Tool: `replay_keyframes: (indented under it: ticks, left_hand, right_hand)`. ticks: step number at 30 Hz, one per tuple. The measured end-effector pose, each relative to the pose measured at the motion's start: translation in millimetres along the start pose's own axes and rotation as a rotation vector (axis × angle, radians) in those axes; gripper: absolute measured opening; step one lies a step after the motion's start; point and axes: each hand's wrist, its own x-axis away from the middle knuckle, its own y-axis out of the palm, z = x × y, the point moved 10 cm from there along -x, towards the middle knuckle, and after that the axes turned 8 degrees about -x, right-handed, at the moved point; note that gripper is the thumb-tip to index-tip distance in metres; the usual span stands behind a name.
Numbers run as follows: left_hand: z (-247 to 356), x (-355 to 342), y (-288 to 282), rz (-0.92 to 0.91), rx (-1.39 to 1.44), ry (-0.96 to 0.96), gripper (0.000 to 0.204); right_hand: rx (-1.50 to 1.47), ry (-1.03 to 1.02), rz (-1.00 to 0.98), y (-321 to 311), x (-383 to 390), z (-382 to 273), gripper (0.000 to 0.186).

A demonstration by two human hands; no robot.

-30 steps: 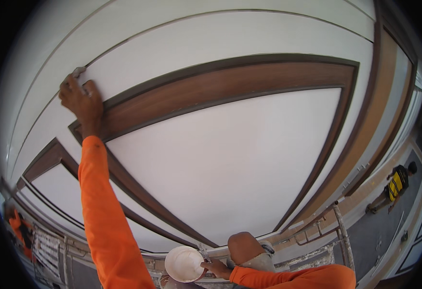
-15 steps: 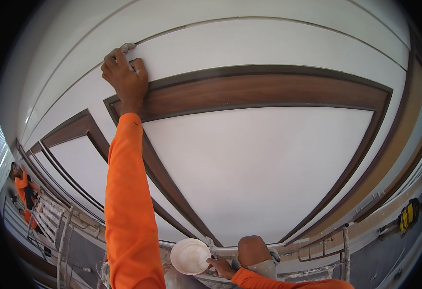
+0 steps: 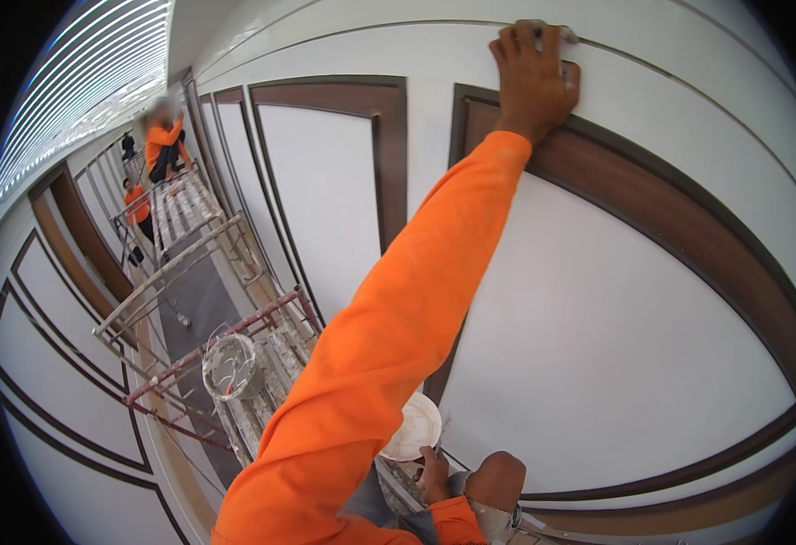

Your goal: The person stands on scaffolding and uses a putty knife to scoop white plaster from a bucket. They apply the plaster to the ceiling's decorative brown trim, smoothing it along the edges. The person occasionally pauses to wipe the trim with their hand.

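Observation:
My left arm in an orange sleeve reaches up across the white wall. At its end, my left hand (image 3: 538, 80) presses bent fingers to the thin groove above the brown-framed panel (image 3: 616, 336). Pale paste smears the fingers, and whatever may be under the fingertips is hidden. Low down, my right hand (image 3: 432, 476) grips the rim of a round white bowl (image 3: 413, 429) with creamy white paste inside. The left sleeve covers part of the bowl. My bent knee (image 3: 496, 480) is beside the right hand.
A paste-caked bucket (image 3: 232, 367) rests on scaffold planks at left, by a rusty red rail (image 3: 212, 343). Farther along, a person in orange (image 3: 164, 145) crouches on a higher platform (image 3: 180, 207), and another person (image 3: 136, 204) is behind. The grey floor (image 3: 200, 291) lies far below.
The view has swung left, bringing the bucket, planks and far scaffold into sight. My left hand stays near the panel's upper left corner, and my right hand still holds the bowl.

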Motion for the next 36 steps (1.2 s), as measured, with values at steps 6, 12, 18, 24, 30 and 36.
replay_keyframes:
  ticks: [6, 12, 18, 24, 30, 36]
  left_hand:
    - [-3.7, 1.1, -6.3, 0.033, -0.014, -0.025, 0.043]
    - [-4.1, -0.1, -5.5, 0.066, 0.028, -0.050, 0.037]
    - [-6.6, 1.0, -4.2, 0.053, 0.018, -0.057, 0.037]
    - [-6.0, 2.9, -3.2, 0.054, -0.002, -0.057, 0.036]
    - [-5.6, 3.2, -0.4, 0.033, -0.014, -0.064, 0.036]
    - [-4.8, 2.2, 0.2, 0.076, 0.087, -0.066, 0.036]
  right_hand:
    - [-0.017, -0.022, 0.006, 0.1, 3.3, -1.2, 0.039]
    - [-0.010, -0.001, 0.009, 0.4, 6.4, -4.7, 0.039]
    - [-0.009, 0.025, -0.030, 1.9, 3.9, -1.2, 0.039]
    - [0.006, 0.031, -0.042, -2.2, 1.3, 3.4, 0.043]
    - [-0.012, 0.025, -0.069, -4.1, -6.1, 7.8, 0.044]
    - [0.006, -0.014, -0.004, -7.8, -5.1, 2.6, 0.042]
